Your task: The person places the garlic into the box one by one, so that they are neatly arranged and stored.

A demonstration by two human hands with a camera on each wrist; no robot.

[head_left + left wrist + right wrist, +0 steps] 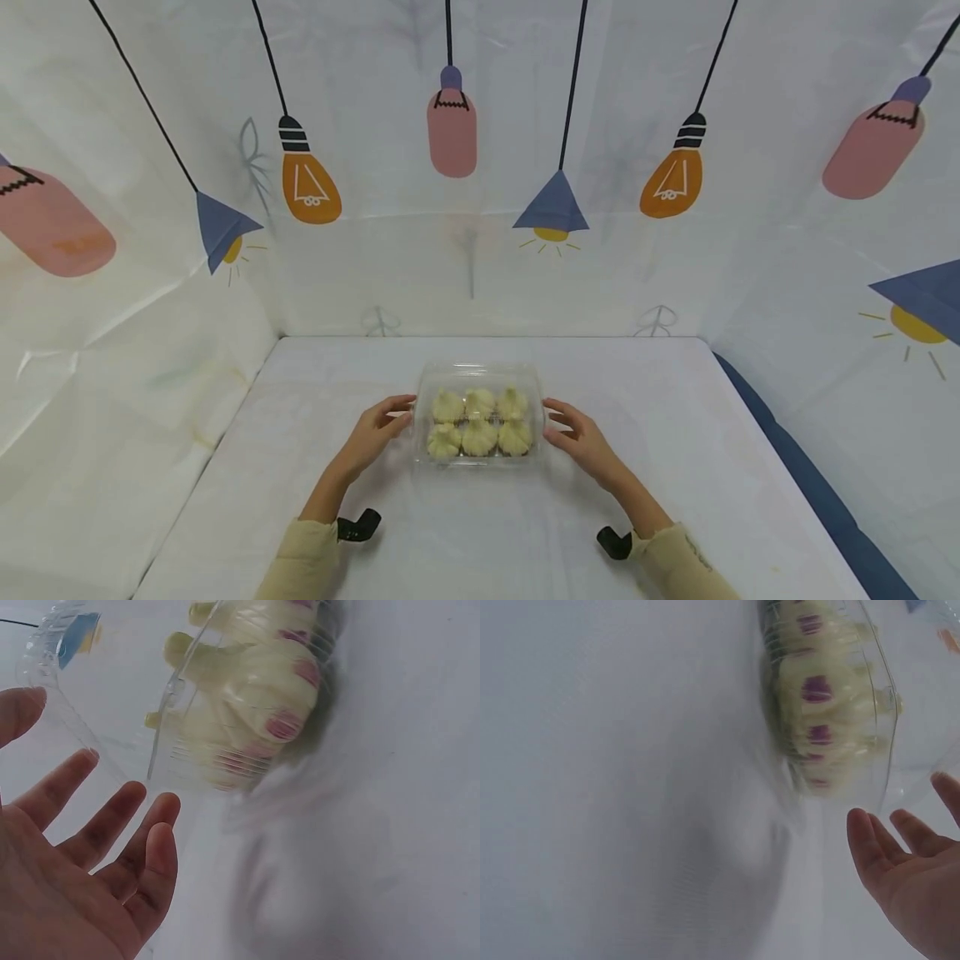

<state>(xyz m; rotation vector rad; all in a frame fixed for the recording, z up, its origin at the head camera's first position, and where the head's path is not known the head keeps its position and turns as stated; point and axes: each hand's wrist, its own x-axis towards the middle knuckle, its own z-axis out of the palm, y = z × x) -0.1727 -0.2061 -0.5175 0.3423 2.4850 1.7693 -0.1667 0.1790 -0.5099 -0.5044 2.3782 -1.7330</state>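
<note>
A clear plastic container (pixel 480 375) stands on the white table, with several pale garlic bulbs (pixel 478 437) in two rows inside it. Purple patches show low on the bulbs (pixel 270 697) in the left wrist view. At the container's left side is my left hand (pixel 377 429), fingers spread and loosely bent, tips right at the plastic edge. My right hand (pixel 583 442) mirrors it on the other side, its relaxed fingers close to the wall. Neither hand grips anything. Through the right wrist view, the fingertips (pixel 857 825) appear just below the container's rim.
The white tabletop (pixel 480 533) extends around the container. Pale sheets printed with hanging lamps (pixel 555 204) enclose the table at the back and sides. A dark blue strip (pixel 795 467) runs along the right edge. Black devices (pixel 358 527) sit at both sleeve cuffs.
</note>
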